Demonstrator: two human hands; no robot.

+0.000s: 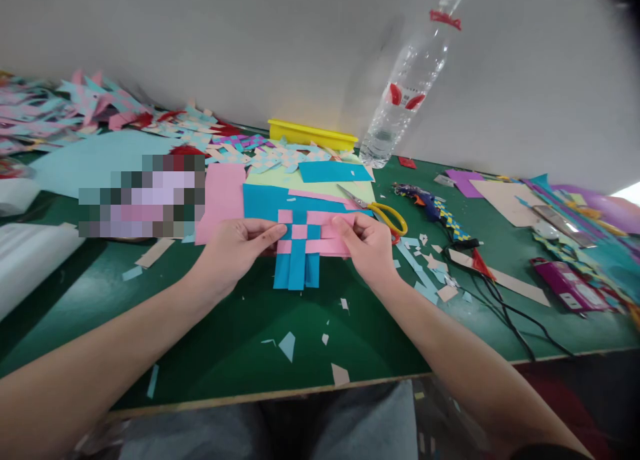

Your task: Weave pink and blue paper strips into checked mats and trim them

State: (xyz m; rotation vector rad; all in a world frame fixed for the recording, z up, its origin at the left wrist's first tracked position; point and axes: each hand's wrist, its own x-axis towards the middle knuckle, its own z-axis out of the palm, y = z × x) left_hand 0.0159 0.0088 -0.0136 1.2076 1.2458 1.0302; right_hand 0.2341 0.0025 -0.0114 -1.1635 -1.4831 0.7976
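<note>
Between my two hands is a small woven piece of pink and blue paper strips (299, 245), checkered at its crossing. Blue strip ends hang down from it, and pink ends reach to the right. My left hand (237, 247) pinches its left edge between thumb and fingers. On the right side, my right hand (367, 243) pinches the pink strips, thumb on top. Just behind the weave lie a blue paper sheet (265, 201) and a pink paper sheet (223, 197). Yellow-handled scissors (387, 217) rest beyond my right hand, blades pointing away to the left.
A water bottle (407, 87) stands against the wall, near a yellow tray (313, 135). Woven paper strips (110, 103) heap at the back left. Paper scraps (440, 273), black cords (505, 307) and a purple box (570, 285) lie on the right of the green table (220, 353).
</note>
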